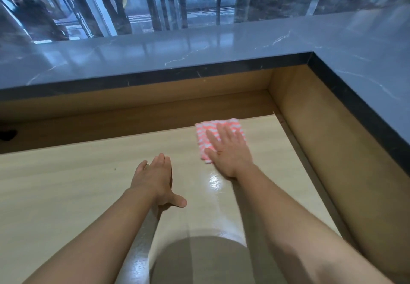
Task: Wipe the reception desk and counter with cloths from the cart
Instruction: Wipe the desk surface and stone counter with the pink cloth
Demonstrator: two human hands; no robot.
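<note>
Cloth (218, 132) pink-white zigzag; desk (88, 184) pale wood-grain; counter (221, 41) grey, white-veined.

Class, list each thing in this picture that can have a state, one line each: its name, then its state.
Cloth: folded, lying flat on the desk, pressed under the right hand.
Right hand: flat, fingers spread, pressing on the cloth.
Left hand: fingers straight and together, holding nothing.
Desk: glossy streak beside the right forearm.
Counter: glossy, reflecting light.
</note>
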